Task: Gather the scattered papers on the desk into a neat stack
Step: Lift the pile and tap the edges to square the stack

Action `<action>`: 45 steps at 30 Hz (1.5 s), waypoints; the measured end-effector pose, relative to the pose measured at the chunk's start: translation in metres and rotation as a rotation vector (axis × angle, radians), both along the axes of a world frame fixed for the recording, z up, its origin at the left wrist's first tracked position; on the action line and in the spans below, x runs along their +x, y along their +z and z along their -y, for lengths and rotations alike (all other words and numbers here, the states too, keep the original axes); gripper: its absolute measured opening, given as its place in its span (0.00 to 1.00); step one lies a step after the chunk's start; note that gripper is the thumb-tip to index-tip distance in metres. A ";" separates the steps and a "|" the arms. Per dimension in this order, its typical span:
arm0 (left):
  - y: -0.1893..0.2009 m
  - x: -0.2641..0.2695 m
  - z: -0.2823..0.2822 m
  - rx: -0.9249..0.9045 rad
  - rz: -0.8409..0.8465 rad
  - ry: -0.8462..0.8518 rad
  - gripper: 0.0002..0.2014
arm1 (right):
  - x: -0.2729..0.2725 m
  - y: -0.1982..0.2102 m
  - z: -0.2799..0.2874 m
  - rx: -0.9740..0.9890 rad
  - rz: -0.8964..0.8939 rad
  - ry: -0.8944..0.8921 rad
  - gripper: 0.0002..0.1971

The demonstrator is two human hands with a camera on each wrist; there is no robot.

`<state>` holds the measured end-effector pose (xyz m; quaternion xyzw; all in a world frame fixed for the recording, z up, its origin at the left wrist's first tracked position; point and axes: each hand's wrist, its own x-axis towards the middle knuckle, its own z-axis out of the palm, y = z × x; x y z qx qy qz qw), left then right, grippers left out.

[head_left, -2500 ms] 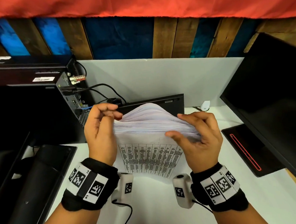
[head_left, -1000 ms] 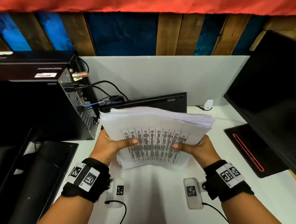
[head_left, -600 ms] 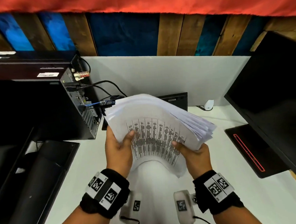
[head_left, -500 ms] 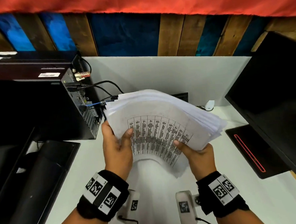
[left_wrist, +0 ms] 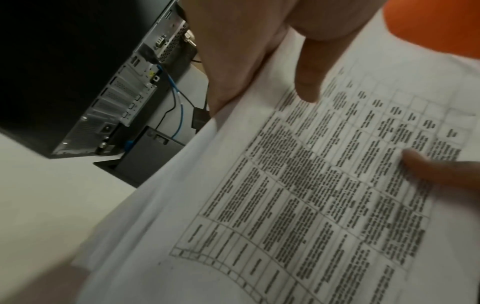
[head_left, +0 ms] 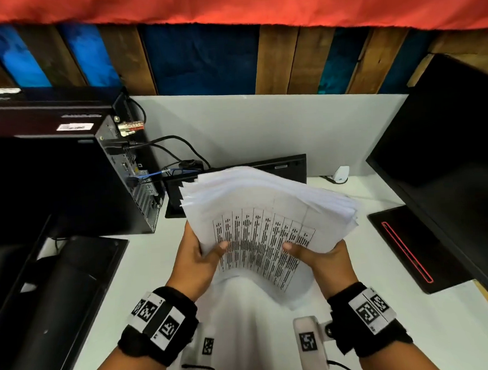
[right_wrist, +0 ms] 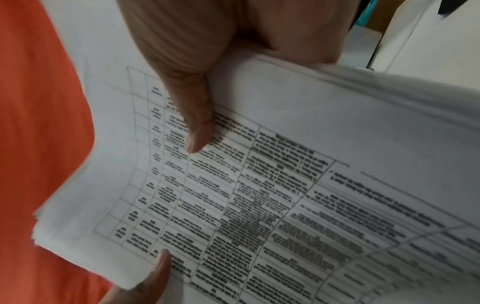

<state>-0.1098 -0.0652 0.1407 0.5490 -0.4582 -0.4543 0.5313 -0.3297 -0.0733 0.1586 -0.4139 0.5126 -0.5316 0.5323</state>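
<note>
A thick bundle of white papers [head_left: 269,209] with a printed table on the top sheet is held up above the white desk [head_left: 145,263], tilted toward me and bowed. My left hand [head_left: 198,258] grips its left edge, thumb on top. My right hand [head_left: 320,257] grips the right edge the same way. In the left wrist view the thumb [left_wrist: 309,76] presses the printed sheet [left_wrist: 298,195]. The right wrist view shows my thumb [right_wrist: 192,115] on the papers [right_wrist: 259,205], whose sheet edges are fanned and uneven. The fingers underneath are hidden.
A black computer tower [head_left: 76,182] with cables stands at the left. A dark flat device [head_left: 237,179] lies behind the papers. A black monitor [head_left: 448,174] with its base [head_left: 410,247] is at the right, and a dark keyboard-like object [head_left: 59,293] at the left front.
The bundle was lifted off the desk, shaken and tilted. Both hands shifted from the top of the pile to its side edges, and the papers have now dropped slightly lower and rightward.
</note>
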 end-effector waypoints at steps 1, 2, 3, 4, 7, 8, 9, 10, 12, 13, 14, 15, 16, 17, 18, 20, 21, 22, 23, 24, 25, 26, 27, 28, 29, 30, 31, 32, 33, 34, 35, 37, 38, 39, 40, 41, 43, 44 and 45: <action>0.003 0.000 0.001 -0.034 -0.015 0.026 0.27 | 0.000 0.004 0.000 -0.021 -0.007 -0.009 0.21; 0.008 0.001 0.003 -0.068 -0.028 0.045 0.26 | 0.000 0.009 -0.001 -0.046 -0.008 -0.010 0.20; 0.013 0.003 0.004 -0.100 -0.047 0.058 0.26 | -0.001 0.014 -0.001 -0.065 -0.011 -0.009 0.20; 0.016 0.006 0.005 -0.121 -0.054 0.063 0.27 | -0.002 0.018 0.000 -0.085 -0.013 -0.008 0.21; 0.023 0.013 0.005 -0.114 -0.074 0.000 0.34 | -0.005 0.023 0.004 -0.155 -0.031 -0.059 0.39; 0.024 0.014 0.005 -0.112 -0.091 -0.014 0.38 | -0.004 0.023 0.004 -0.191 -0.038 -0.110 0.47; 0.028 0.013 0.003 -0.124 -0.121 -0.017 0.41 | -0.002 0.024 0.002 -0.245 -0.042 -0.162 0.53; 0.033 0.011 0.002 -0.138 -0.153 -0.004 0.43 | 0.000 0.025 0.001 -0.318 -0.085 -0.211 0.55; 0.049 0.004 0.001 -0.176 -0.197 0.077 0.44 | 0.007 0.030 -0.005 -0.515 -0.343 -0.235 0.50; 0.058 0.000 0.001 -0.217 -0.199 0.132 0.41 | 0.010 0.032 -0.007 -0.607 -0.505 -0.236 0.44; 0.065 -0.003 0.002 -0.261 -0.192 0.187 0.36 | 0.013 0.034 -0.009 -0.670 -0.625 -0.239 0.38; 0.072 -0.007 0.004 -0.295 -0.182 0.237 0.32 | 0.016 0.037 -0.010 -0.689 -0.680 -0.240 0.33; 0.077 -0.011 0.006 -0.312 -0.164 0.283 0.29 | 0.018 0.038 -0.011 -0.684 -0.688 -0.249 0.30; 0.082 -0.014 0.007 -0.317 -0.141 0.322 0.25 | 0.020 0.040 -0.012 -0.679 -0.675 -0.263 0.28; 0.085 -0.016 0.010 -0.317 -0.129 0.355 0.22 | 0.021 0.039 -0.012 -0.671 -0.658 -0.281 0.27; 0.086 -0.017 0.014 -0.300 -0.141 0.397 0.18 | 0.021 0.039 -0.012 -0.650 -0.635 -0.307 0.27; 0.085 -0.016 0.015 -0.295 -0.156 0.411 0.17 | 0.021 0.038 -0.011 -0.635 -0.621 -0.310 0.28; 0.085 -0.016 0.016 -0.296 -0.179 0.416 0.17 | 0.022 0.038 -0.011 -0.621 -0.611 -0.302 0.28; 0.084 -0.017 0.016 -0.296 -0.194 0.411 0.18 | 0.023 0.039 -0.012 -0.613 -0.609 -0.283 0.29; 0.084 -0.019 0.015 -0.297 -0.186 0.400 0.19 | 0.025 0.039 -0.014 -0.612 -0.619 -0.262 0.29; 0.084 -0.020 0.014 -0.301 -0.161 0.386 0.20 | 0.025 0.038 -0.015 -0.613 -0.634 -0.247 0.30; 0.084 -0.021 0.013 -0.309 -0.138 0.374 0.20 | 0.025 0.036 -0.015 -0.609 -0.632 -0.244 0.30; 0.084 -0.020 0.013 -0.316 -0.128 0.373 0.18 | 0.024 0.036 -0.014 -0.592 -0.610 -0.258 0.30; 0.083 -0.019 0.014 -0.315 -0.126 0.392 0.17 | 0.024 0.038 -0.012 -0.568 -0.568 -0.285 0.31; 0.082 -0.017 0.016 -0.314 -0.134 0.413 0.17 | 0.024 0.039 -0.011 -0.553 -0.530 -0.304 0.31; 0.082 -0.016 0.017 -0.316 -0.143 0.420 0.18 | 0.024 0.040 -0.010 -0.553 -0.518 -0.304 0.31; 0.081 -0.016 0.017 -0.323 -0.141 0.409 0.19 | 0.026 0.041 -0.011 -0.560 -0.539 -0.285 0.31; 0.082 -0.018 0.017 -0.332 -0.128 0.392 0.20 | 0.028 0.042 -0.011 -0.564 -0.564 -0.259 0.30; 0.081 -0.020 0.017 -0.337 -0.115 0.382 0.19 | 0.029 0.041 -0.011 -0.561 -0.574 -0.241 0.30; 0.080 -0.020 0.018 -0.339 -0.113 0.386 0.17 | 0.029 0.041 -0.010 -0.544 -0.566 -0.243 0.30; 0.080 -0.019 0.019 -0.335 -0.119 0.398 0.16 | 0.027 0.040 -0.008 -0.521 -0.539 -0.262 0.31; 0.079 -0.014 0.022 -0.315 -0.142 0.415 0.12 | 0.023 0.040 -0.002 -0.473 -0.483 -0.290 0.33; 0.077 -0.012 0.023 -0.298 -0.143 0.394 0.12 | 0.022 0.040 0.000 -0.464 -0.479 -0.282 0.34; 0.074 -0.011 0.022 -0.284 -0.146 0.360 0.14 | 0.022 0.040 0.000 -0.465 -0.485 -0.266 0.34; 0.071 -0.011 0.020 -0.285 -0.159 0.315 0.18 | 0.023 0.040 0.000 -0.472 -0.493 -0.250 0.34; 0.067 -0.010 0.018 -0.295 -0.185 0.255 0.24 | 0.023 0.038 0.000 -0.479 -0.498 -0.243 0.34; 0.055 -0.006 0.016 -0.282 -0.217 0.138 0.36 | 0.023 0.037 0.000 -0.468 -0.483 -0.249 0.34; 0.048 -0.003 0.016 -0.249 -0.215 0.082 0.40 | 0.022 0.037 0.000 -0.461 -0.475 -0.252 0.34; 0.042 0.002 0.018 -0.205 -0.208 0.032 0.45 | 0.021 0.037 0.000 -0.467 -0.486 -0.249 0.33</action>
